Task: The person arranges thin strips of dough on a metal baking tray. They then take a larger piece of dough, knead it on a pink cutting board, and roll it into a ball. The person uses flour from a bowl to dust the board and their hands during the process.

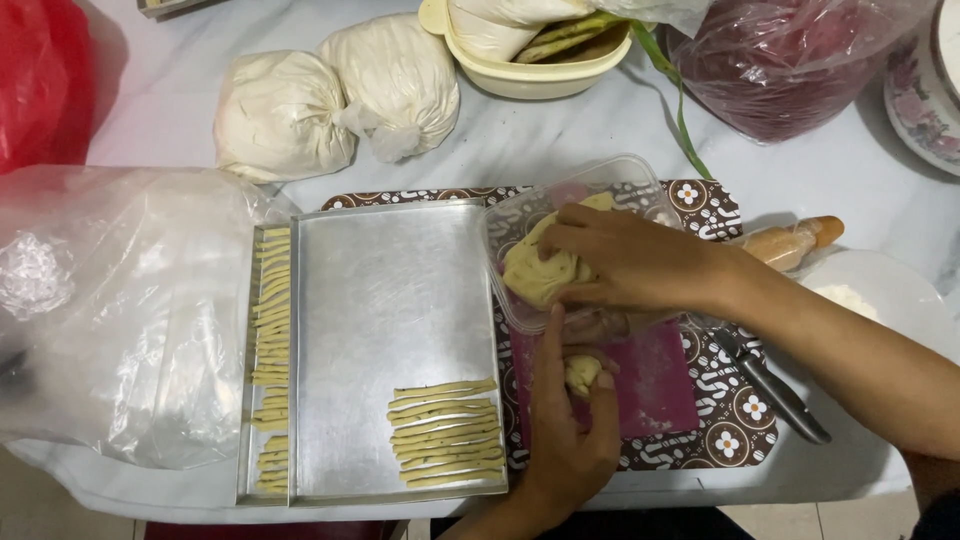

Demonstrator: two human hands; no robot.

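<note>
Nearest, the left hand [570, 420] is closed around a small dough piece [582, 373], which is best kept compact while the right hand's [625, 262] fingers pinch the dough lump [540, 272] inside the clear container [600, 185].

Dough lump [545, 272] in clear plastic tub [610, 180]: pale yellow. Small dough bit [582, 373] w/ left hand [565, 430]: same yellow. Dough strips [445, 432]: pale yellow, on silver-grey metal tray [390, 300]. Mat [650, 385]: magenta-pink. Placemat [735, 420]: dark brown w/ white floral & swirl pattern. Tabletop [560, 140]: white-grey marbled. Tied bags [335, 95]: off-white. Bowl [520, 75]: cream. Bag top left [40, 80]: red; bag top right [780, 70]: dark maroon thru clear plastic. Rolling pin [795, 240]: tan, orange tip.
</note>
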